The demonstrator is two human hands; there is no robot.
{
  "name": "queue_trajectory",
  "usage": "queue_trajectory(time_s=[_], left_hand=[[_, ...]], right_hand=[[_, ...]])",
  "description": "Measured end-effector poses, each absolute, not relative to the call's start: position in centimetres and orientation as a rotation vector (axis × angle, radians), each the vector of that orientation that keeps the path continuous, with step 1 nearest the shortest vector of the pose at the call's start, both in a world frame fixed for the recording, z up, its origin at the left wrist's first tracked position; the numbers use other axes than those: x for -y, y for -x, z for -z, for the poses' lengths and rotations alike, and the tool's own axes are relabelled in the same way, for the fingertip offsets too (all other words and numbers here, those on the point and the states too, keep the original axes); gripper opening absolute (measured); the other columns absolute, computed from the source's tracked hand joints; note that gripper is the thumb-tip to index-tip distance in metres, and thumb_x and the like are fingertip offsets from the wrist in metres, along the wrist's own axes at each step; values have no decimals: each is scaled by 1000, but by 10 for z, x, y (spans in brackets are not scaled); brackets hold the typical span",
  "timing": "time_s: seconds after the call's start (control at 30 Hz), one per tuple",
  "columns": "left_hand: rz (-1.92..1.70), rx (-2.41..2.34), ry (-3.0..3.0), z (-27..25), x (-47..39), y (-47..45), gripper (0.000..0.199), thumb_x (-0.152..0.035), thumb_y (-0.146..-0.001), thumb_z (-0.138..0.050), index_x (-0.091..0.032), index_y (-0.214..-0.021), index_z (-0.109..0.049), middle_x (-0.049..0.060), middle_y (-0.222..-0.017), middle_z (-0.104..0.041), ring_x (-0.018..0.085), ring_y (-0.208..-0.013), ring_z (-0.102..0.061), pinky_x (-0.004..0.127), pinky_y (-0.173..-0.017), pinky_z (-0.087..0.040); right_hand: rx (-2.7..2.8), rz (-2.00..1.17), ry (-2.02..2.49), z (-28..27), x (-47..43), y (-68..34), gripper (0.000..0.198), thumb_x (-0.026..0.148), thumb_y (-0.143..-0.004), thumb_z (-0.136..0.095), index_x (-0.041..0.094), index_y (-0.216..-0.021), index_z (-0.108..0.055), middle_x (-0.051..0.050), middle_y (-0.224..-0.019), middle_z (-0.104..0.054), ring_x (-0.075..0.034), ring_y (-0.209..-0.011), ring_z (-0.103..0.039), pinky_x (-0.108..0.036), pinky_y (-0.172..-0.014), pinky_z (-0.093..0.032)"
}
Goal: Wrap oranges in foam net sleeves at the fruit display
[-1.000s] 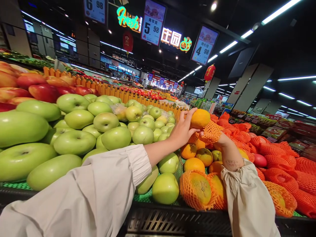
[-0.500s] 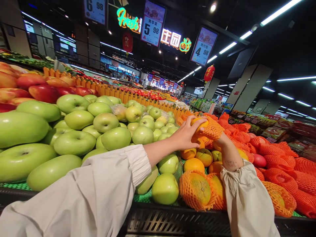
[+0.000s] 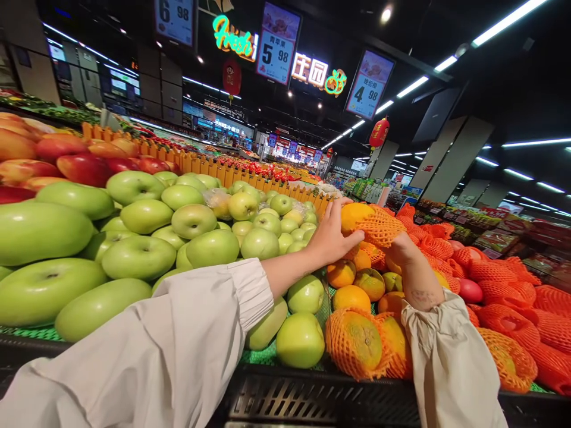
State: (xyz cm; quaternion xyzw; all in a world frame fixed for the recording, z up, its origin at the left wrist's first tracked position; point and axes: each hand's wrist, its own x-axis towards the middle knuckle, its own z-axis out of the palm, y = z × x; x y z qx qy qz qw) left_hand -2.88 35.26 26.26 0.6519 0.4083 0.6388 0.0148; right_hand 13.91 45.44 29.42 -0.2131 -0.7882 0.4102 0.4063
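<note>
While lamps (image 3: 508, 22) overhang green matting (image 3: 259, 357), left fingers (image 3: 333, 211) hold an orange (image 3: 355, 215), right fingers hidden.

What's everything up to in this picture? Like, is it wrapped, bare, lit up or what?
Held orange: partly covered by netting
Orange net: over the held orange's right side
Left hand: fingers curled on the held orange
Right hand: at the net, fingers hidden
Front orange: netted
Green apples: piled, mostly bare
"Fresh" sign: lit
</note>
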Motion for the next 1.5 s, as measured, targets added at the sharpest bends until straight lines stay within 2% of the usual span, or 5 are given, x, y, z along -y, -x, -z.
queue_trajectory(time_s=[0.4, 0.63, 0.93, 1.1, 1.5], left_hand=[[-1957, -1589, -1474, -269, -353, 28, 46, -31, -95, -61, -13, -130, -37, 17, -121, -59, 27, -107, -59, 39, -98, -43], [-1963, -1563, -1568, -269, -352, 27, 56, -30, -90, -69, -13, -132, -36, 18, -129, -54, 28, -117, -56, 39, -103, -42], [-2063, -1479, -1680, -267, -352, 28, 57, -25, -78, -74, -16, -122, -40, 14, -128, -53, 27, -118, -54, 40, -106, -42], [-2050, -1337, -1989, -263, -352, 27, 59, -23, -70, -77, -18, -119, -44, 11, -124, -55, 26, -118, -54, 40, -108, -43], [-2046, -1300, -2126, -263, -349, 29, 59, -21, -73, -78, -19, -126, -51, 11, -129, -51, 24, -124, -52, 36, -112, -40]], right_hand=[[2191, -461, 470, -308, -432, -129, 44, 54, -80, -62, 19, -57, -48, 1, -58, -41, -11, -56, -37, -27, -53, -35], [1693, -494, 443, -310, -433, -130, 26, 28, -53, -73, 21, -50, -49, 2, -49, -47, -13, -46, -46, -27, -43, -39], [1418, -837, 365, -304, -452, -129, 31, 31, -48, -89, 21, -69, -70, -1, -70, -67, -16, -62, -62, -32, -60, -54], [1688, -1006, 280, -301, -454, -130, 47, 32, -55, -89, 26, -97, -68, -6, -106, -73, -27, -105, -68, -43, -92, -56], [2037, -1107, 416, -303, -447, -144, 57, 38, -70, -73, 30, -120, -46, -7, -128, -61, -24, -104, -66, -33, -75, -57]])
